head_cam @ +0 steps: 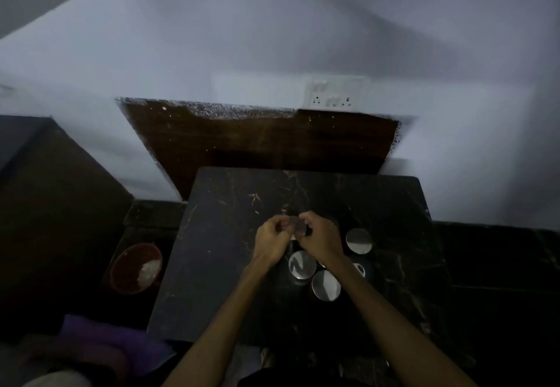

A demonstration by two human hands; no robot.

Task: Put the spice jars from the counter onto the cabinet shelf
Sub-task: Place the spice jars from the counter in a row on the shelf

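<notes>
Steel, by the shine of the lids: the jar [298, 226] in hand sits at the middle of the dark counter [218, 265], and both hands are closed around its top. The left hand [272, 239] has its fingers curled against the near-left rim, the right hand [321, 239] cups it from the other side; between them only a sliver of grey lid shows. Whether they are lifting or just steadying it I cannot tell.

It looks a small, rigid thing, light enough for one hand, I'd guess, but smooth and likely slippery, with a lid that may come loose. Best taken round the body below the lid rather than by the lid alone.

Just nearer the person, three more lids catch the light: one [359, 241] to the right, one [302, 264] under the wrists, one [326, 285] closest. A fourth dark shape [362, 267] beside them may be another jar; it is too dim to be sure. So four jars for certain, all on the counter.

Off the counter's left edge sits one red bowl [127, 271] with something white in it. On the wall behind, one switch plate [336, 95]. A brown edge at the top may be the cabinet.
</notes>
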